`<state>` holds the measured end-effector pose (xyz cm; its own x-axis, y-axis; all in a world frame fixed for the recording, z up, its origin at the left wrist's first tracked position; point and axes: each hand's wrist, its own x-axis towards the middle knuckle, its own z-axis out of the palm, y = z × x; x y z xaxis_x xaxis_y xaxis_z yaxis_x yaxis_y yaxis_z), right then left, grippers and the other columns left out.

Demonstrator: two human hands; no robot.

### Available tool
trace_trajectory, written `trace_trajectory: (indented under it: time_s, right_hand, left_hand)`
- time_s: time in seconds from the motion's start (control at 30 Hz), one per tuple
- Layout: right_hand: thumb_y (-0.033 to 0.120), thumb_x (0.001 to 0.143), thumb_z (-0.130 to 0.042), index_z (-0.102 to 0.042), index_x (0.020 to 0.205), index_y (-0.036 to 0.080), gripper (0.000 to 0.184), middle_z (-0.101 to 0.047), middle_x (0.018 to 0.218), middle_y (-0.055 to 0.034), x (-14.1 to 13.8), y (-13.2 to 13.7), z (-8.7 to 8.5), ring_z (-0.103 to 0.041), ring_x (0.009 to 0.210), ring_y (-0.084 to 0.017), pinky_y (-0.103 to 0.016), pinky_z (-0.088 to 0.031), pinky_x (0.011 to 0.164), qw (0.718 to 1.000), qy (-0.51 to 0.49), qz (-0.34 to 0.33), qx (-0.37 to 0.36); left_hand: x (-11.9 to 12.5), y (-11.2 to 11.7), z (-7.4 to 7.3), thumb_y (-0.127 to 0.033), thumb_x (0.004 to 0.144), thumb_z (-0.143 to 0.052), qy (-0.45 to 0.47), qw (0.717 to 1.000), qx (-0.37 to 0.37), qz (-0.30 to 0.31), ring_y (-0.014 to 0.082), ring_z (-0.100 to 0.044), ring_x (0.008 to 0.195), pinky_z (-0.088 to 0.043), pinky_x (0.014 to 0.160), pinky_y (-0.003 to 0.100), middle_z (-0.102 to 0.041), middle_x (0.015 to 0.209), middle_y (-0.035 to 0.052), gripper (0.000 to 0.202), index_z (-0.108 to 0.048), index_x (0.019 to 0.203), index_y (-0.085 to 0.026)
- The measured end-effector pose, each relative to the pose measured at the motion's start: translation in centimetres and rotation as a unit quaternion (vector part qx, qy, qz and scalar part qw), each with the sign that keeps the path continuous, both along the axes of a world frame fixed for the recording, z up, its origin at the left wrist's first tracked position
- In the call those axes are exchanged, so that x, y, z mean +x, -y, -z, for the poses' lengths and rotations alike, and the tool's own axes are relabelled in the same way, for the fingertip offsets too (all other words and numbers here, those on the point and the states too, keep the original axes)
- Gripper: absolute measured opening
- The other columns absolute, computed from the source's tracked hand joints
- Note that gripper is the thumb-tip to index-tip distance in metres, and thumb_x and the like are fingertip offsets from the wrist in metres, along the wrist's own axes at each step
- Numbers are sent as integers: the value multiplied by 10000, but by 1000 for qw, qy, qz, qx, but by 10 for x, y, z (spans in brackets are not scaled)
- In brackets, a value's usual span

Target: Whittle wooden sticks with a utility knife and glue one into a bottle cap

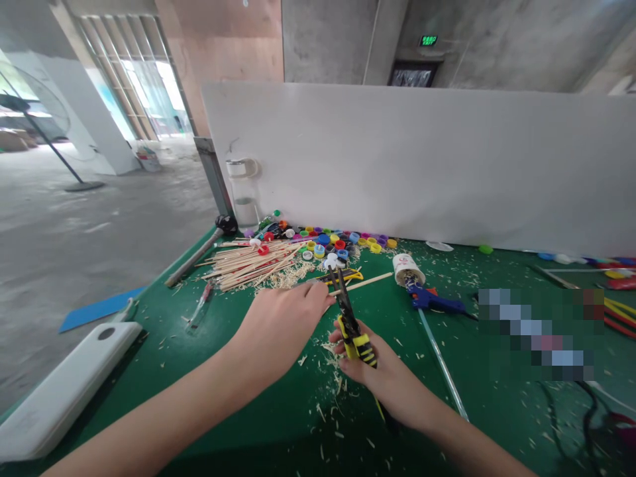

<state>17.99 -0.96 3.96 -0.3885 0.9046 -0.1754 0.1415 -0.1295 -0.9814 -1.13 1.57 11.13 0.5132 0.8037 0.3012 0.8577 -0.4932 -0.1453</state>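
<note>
My left hand (pixel 285 318) is closed around one end of a thin wooden stick (pixel 370 281) that runs to the right above the green table (pixel 209 371). My right hand (pixel 382 374) grips the yellow-and-black handles of a pair of cutting pliers (pixel 350 324). The black jaws of the pliers point up and away and sit against the stick just right of my left fingers. Wood chips (pixel 332 358) lie scattered on the table under both hands.
A heap of wooden sticks (pixel 253 262) and many coloured bottle caps (pixel 338 244) lie behind my hands. A blue glue gun (pixel 437 301), a tipped paper cup (pixel 407 268), a white board (pixel 422 159), a white flat device (pixel 64 391) and a hammer (pixel 199 255) are around.
</note>
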Motion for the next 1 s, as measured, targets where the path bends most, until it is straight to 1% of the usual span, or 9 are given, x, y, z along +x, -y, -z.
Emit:
trace_trajectory:
  time_s: [0.17,0.27,0.33,0.47,0.6,0.73,0.87,1.0]
  right_hand:
    - [412,760,-672,-545,1084,227,394,-575,1062,-69,0,-1,-1,-570,941,-207,-376,-462,834,1000,-2,3,-28]
    - [420,750,-680,-537,1081,225,409,-576,1053,-68,0,-1,-2,-574,916,-201,-366,-469,814,999,-7,3,-32]
    - [414,781,-648,-533,1044,220,347,-580,1023,-66,0,-2,-2,-574,886,-192,-362,-468,803,1000,-3,2,-20]
    - [361,826,-590,-519,951,216,204,-579,923,-41,-1,-4,-3,-560,817,-170,-344,-461,779,999,33,-4,36]
    - [321,781,-603,-507,952,212,225,-556,866,-28,-4,-4,-3,-545,766,-162,-324,-466,726,998,48,14,48]
    - [311,741,-624,-506,968,212,274,-541,845,-25,-6,-3,-1,-536,746,-163,-319,-467,701,998,48,26,41]
    - [326,749,-626,-510,964,214,269,-541,866,-27,-4,-4,-1,-542,782,-168,-339,-465,752,999,23,22,27]
    - [317,716,-639,-521,959,220,287,-556,914,-36,-1,-4,-4,-550,829,-183,-363,-461,781,1000,-5,6,-4]
  left_hand:
    - [0,0,0,-306,997,-300,-4,1000,5,1,156,-630,579,-123,459,272,-639,718,0,307,-555,876,-185]
    - [0,1,2,-302,995,-315,-4,1000,23,4,151,-624,559,-119,456,273,-627,682,-8,298,-556,865,-184]
    - [0,1,3,-282,988,-346,-10,999,43,16,147,-618,553,-120,453,273,-614,666,-10,272,-555,848,-178]
    - [0,4,7,-207,952,-427,-19,995,85,47,136,-601,547,-152,444,268,-597,670,-11,162,-560,863,-177]
    - [1,6,5,-172,935,-445,-38,992,107,55,128,-595,542,-191,429,269,-601,691,-11,144,-574,871,-178]
    - [3,7,3,-172,934,-439,-47,993,97,52,124,-605,551,-224,414,264,-610,679,-4,174,-593,853,-173]
    - [2,6,4,-147,913,-450,-45,995,75,44,136,-608,561,-234,411,264,-618,712,3,145,-589,882,-175]
    - [1,3,5,-214,957,-393,-24,998,48,27,126,-613,571,-222,422,261,-621,706,11,203,-579,889,-172]
